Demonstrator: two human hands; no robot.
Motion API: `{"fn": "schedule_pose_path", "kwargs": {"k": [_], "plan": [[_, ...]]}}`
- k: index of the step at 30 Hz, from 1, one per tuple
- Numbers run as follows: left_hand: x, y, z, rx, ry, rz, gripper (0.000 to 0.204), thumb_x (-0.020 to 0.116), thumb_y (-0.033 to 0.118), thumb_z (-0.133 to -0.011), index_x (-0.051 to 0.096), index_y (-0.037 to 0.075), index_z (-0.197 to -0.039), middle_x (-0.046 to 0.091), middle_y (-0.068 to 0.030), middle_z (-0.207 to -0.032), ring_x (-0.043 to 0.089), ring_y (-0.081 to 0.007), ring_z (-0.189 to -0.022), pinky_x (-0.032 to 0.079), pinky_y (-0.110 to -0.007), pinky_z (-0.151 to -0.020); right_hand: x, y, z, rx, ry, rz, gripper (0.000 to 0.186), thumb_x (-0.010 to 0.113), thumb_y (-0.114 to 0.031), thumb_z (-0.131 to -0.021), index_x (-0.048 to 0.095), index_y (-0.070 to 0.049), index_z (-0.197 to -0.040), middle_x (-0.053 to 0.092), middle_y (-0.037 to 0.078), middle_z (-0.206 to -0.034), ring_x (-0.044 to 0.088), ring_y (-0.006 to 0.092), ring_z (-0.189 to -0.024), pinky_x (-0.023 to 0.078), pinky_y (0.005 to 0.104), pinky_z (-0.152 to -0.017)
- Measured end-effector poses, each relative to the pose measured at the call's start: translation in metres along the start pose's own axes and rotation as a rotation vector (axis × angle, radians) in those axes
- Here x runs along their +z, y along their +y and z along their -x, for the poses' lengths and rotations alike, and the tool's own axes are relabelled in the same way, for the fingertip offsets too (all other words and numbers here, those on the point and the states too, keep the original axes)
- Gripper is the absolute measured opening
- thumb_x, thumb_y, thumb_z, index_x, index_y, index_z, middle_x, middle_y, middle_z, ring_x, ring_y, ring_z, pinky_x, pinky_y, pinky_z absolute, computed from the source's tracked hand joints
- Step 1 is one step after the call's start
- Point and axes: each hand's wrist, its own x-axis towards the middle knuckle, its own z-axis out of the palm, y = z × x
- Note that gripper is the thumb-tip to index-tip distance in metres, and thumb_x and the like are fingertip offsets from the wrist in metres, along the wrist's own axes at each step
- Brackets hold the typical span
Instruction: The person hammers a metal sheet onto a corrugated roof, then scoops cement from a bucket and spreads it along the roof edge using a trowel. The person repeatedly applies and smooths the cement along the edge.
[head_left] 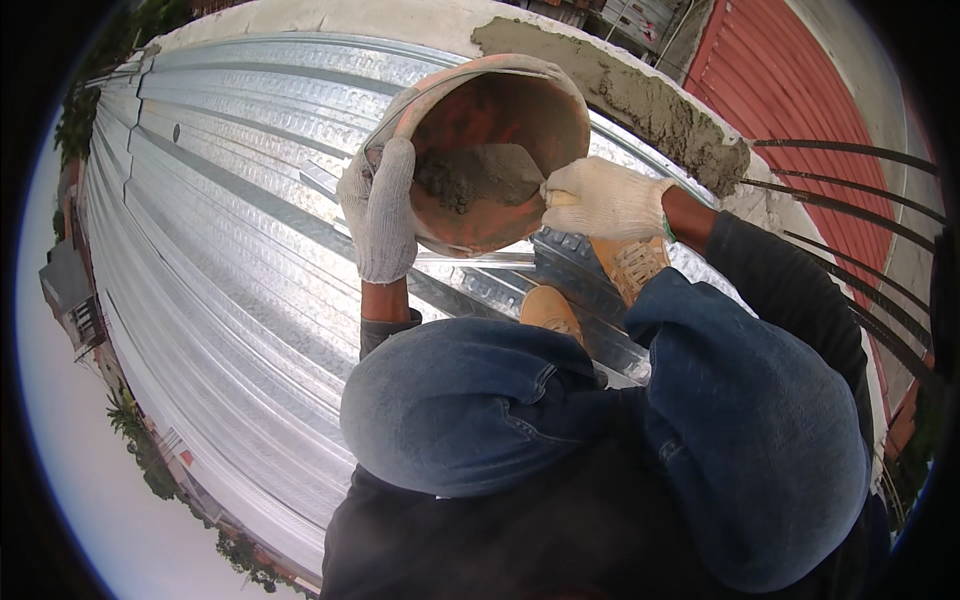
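Note:
A worn orange bucket (480, 236), crusted with grey cement, is tilted with its mouth toward me. My left hand (384, 215), in a white knit glove, is closed on the bucket's left rim. In my gloved right hand (605, 198) is the handle of a trowel (512, 172); its blade reaches into the bucket, coated in mortar. Wet grey mortar (450, 180) lies against the blade inside. The bucket's bottom is mostly in shadow.
Ribbed metal roofing (230, 210) spreads beneath me and to the left. A low wall (640, 95) with fresh mortar runs along the far right. Several bent rebar rods (850, 200) jut out at right, above a red roof (790, 90). My tan shoes (550, 308) stand below the bucket.

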Motion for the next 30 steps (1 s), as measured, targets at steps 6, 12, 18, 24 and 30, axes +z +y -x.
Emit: {"fn": "schedule_pose_path", "kwargs": {"k": [6,12,18,24,30], "plan": [[0.036,0.018,-0.008,0.001,0.017,-0.096,0.050,0.078,0.038,-0.112,0.075,-0.004,-0.140,0.077,-0.0075,-0.122,0.071,-0.0166,-0.110,0.057,-0.035,-0.096,0.011,-0.016,0.019,0.204,-0.076,-0.733,0.035,0.070,-0.036,-0.110,0.076,-0.002,-0.106,0.065,0.004,-0.081,0.061,0.0098,-0.065,0.051,0.0309,-0.055],[0.028,0.013,-0.035,-0.046,0.063,-0.007,0.045,0.077,0.029,-0.113,0.073,-0.005,-0.142,0.078,-0.0108,-0.128,0.075,-0.0186,-0.114,0.062,-0.034,-0.098,0.002,-0.013,0.037,0.218,-0.020,-0.971,0.036,0.074,-0.037,-0.109,0.078,-0.002,-0.104,0.065,0.000,-0.078,0.058,0.0085,-0.060,0.047,0.0279,-0.051],[-0.027,-0.006,-0.063,-0.104,0.168,0.105,0.038,0.077,0.025,-0.113,0.076,-0.003,-0.138,0.079,-0.0097,-0.125,0.075,-0.0168,-0.109,0.061,-0.033,-0.096,-0.034,0.008,0.081,0.203,0.167,-0.669,0.036,0.074,-0.037,-0.110,0.075,-0.001,-0.107,0.065,0.001,-0.077,0.057,0.0076,-0.063,0.048,0.0288,-0.057],[-0.063,-0.023,-0.068,-0.108,0.221,0.016,0.035,0.076,0.018,-0.112,0.073,-0.003,-0.140,0.080,-0.0106,-0.126,0.077,-0.0184,-0.108,0.064,-0.033,-0.094,-0.058,0.026,0.092,0.395,0.544,-0.103,0.037,0.075,-0.040,-0.106,0.074,-0.003,-0.108,0.074,0.010,-0.082,0.073,0.0228,-0.074,0.056,0.0412,-0.068],[-0.047,-0.023,-0.055,-0.099,0.221,0.138,0.038,0.076,0.014,-0.111,0.071,-0.004,-0.144,0.079,-0.0126,-0.130,0.078,-0.0198,-0.110,0.064,-0.034,-0.097,-0.024,0.107,0.040,0.472,0.676,0.455,0.028,0.071,-0.032,-0.106,0.067,-0.006,-0.116,0.077,0.021,-0.105,0.077,0.0433,-0.101,0.060,0.0555,-0.086]]}}
